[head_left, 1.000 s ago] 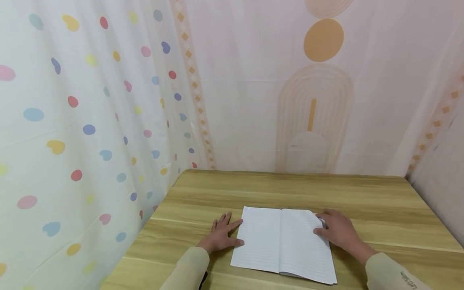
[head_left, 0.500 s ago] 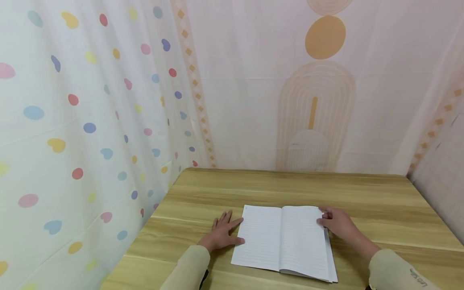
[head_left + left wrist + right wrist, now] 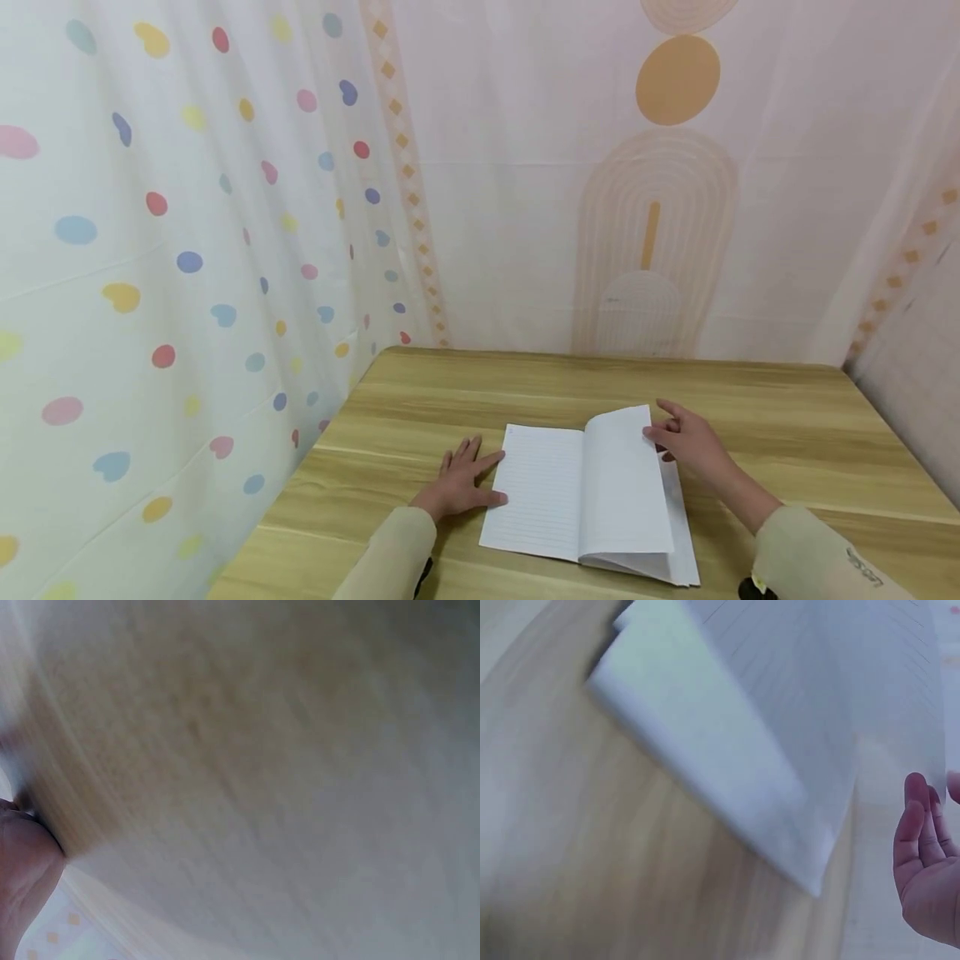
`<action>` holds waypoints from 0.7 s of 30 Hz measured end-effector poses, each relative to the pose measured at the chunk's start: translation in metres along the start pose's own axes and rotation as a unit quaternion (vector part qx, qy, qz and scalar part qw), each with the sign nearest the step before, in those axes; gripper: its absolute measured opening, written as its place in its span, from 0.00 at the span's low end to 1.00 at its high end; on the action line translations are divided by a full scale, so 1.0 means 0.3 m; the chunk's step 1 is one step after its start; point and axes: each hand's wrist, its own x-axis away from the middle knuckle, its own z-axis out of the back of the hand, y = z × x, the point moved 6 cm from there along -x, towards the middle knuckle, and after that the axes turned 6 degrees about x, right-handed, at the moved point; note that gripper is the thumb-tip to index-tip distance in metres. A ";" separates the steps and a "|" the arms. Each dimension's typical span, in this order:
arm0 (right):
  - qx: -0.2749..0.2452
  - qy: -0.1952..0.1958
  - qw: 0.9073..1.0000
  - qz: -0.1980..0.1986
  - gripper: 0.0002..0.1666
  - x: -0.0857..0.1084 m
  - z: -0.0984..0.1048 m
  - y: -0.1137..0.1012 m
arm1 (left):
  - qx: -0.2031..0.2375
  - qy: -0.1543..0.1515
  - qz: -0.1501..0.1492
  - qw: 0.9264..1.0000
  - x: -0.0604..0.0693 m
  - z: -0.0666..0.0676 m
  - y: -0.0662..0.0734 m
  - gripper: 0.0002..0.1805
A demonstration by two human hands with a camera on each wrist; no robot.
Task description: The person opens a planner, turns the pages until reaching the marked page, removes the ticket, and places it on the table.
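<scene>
An open lined notebook (image 3: 534, 500) lies on the table in the head view. My left hand (image 3: 456, 487) rests flat with spread fingers at its left edge, thumb and index finger on the page. On the other side, my right hand (image 3: 688, 437) pinches the outer edge of a raised page (image 3: 626, 483), which stands lifted off the right-hand pages. The right wrist view shows my hand (image 3: 930, 862) at the edge of the lifted lined page (image 3: 892, 682). Only part of my left hand (image 3: 26, 870) shows in the left wrist view.
The wood-grain table (image 3: 600, 387) reaches back to a pale patterned curtain (image 3: 495, 208). A curtain with coloured dots (image 3: 225, 367) hangs along the left side, and a pale wall (image 3: 918, 367) stands at the right.
The page at the right has risen off the notebook, with my right hand moving up and slightly left along with it. My left hand has stayed in place.
</scene>
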 end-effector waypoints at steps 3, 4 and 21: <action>-0.046 -0.012 0.999 0.010 0.43 -0.003 -0.016 -0.041 | 0.000 0.001 -0.001 1.000 -0.001 0.000 -0.001 0.43; -0.061 -0.017 0.998 0.011 0.43 -0.002 -0.023 -0.055 | 0.001 0.001 -0.001 1.000 0.000 0.000 -0.001 0.43; -0.111 -0.059 0.989 0.073 0.36 0.024 -0.155 -0.161 | 0.012 0.007 -0.001 1.000 0.004 0.002 0.001 0.43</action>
